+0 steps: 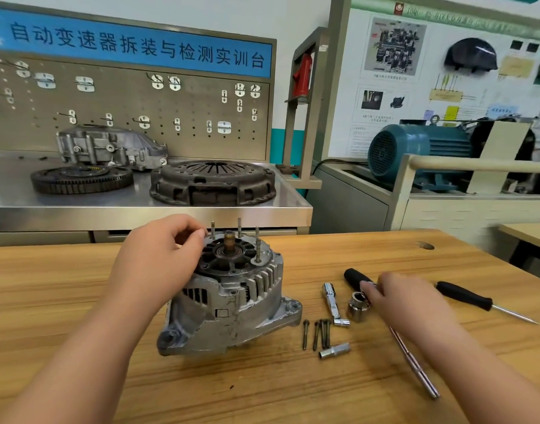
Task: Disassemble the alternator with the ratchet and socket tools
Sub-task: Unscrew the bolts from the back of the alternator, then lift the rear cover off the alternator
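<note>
Alternator (232, 301), standing on worktop (79, 286): left hand (158, 255) fingers (195, 237) curling on its top rim. Socket (356, 310), right of it: right hand (409, 301) fingertips touching it, grasp not discernible. Bolts (316, 333) lying between.

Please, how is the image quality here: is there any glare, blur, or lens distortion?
Head view: glare whitens the stainless steel bench top; wide-angle distortion tilts the beige display-board frame; the silver pegboard hooks near the left edge look smeared; the grey cast-metal alternator is sharp, with only a soft shadow.
</note>
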Demonstrator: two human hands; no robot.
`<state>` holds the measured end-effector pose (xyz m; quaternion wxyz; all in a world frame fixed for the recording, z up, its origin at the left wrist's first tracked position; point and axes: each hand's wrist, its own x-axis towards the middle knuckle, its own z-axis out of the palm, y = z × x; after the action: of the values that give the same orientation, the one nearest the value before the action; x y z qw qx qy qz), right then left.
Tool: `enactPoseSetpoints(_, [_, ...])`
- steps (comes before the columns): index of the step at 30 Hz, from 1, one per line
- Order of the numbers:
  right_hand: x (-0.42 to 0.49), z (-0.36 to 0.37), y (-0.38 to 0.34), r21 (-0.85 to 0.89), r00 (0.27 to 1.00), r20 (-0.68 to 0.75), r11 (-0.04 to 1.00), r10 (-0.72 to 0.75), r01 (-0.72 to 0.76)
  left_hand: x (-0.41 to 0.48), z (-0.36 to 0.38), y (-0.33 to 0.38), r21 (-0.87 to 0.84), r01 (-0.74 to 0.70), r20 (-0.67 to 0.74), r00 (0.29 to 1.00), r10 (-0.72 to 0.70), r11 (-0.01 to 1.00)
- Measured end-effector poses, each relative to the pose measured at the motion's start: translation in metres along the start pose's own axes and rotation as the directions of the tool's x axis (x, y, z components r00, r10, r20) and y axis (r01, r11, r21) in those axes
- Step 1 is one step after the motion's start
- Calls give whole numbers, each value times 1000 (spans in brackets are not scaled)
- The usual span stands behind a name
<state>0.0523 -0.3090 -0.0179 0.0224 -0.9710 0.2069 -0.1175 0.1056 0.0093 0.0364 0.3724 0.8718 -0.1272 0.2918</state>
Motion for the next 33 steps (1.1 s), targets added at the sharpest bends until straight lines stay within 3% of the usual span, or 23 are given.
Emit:
enactPoseSetpoints(1, [-2,-8,-7,52,995,-85,997,-56,61,1,2,-3,-47,30,-30,999,-31,998])
enactPoseSetpoints(3, [-5,-20,-28,354,972,-163,909,-171,219,3,5,-10,-216,114,-86,987,-135,970])
enactPoseSetpoints(5, [-7,-24,-57,699,962,-153,664,-225,267,3,7,-13,-442,180,-113,961,-254,879])
enactPoseSetpoints(7, [-3,-16,-85,888,966,-48,431,-255,158,2,8,-15,-613,214,-117,928,-355,761])
enactPoseSetpoints(11, [4,0,-133,969,932,177,221,-318,-108,2,17,-22,-831,293,-16,838,-545,474])
enactPoseSetpoints(15, [1,5,-156,977,927,209,35,-312,-208,0,27,-18,-931,312,130,770,-625,191])
enactPoseSetpoints(18, [1,5,-159,971,929,202,-61,-311,-232,0,27,-14,-951,300,189,758,-625,77])
enactPoseSetpoints(22, [-6,-8,-165,979,956,134,-117,-261,-169,0,16,3,-962,266,177,786,-592,65])
enactPoseSetpoints(26, [-12,-44,-164,959,977,-79,-282,-198,21,5,-18,38,-977,65,-9,940,-341,204])
enactPoseSetpoints(29, [-18,-69,-161,891,964,-207,-440,-168,114,3,-38,53,-969,-105,-152,967,-206,225])
enactPoseSetpoints(33, [-34,-75,-165,909,940,-323,-312,-108,276,1,-49,47,-984,-81,-105,983,-148,156])
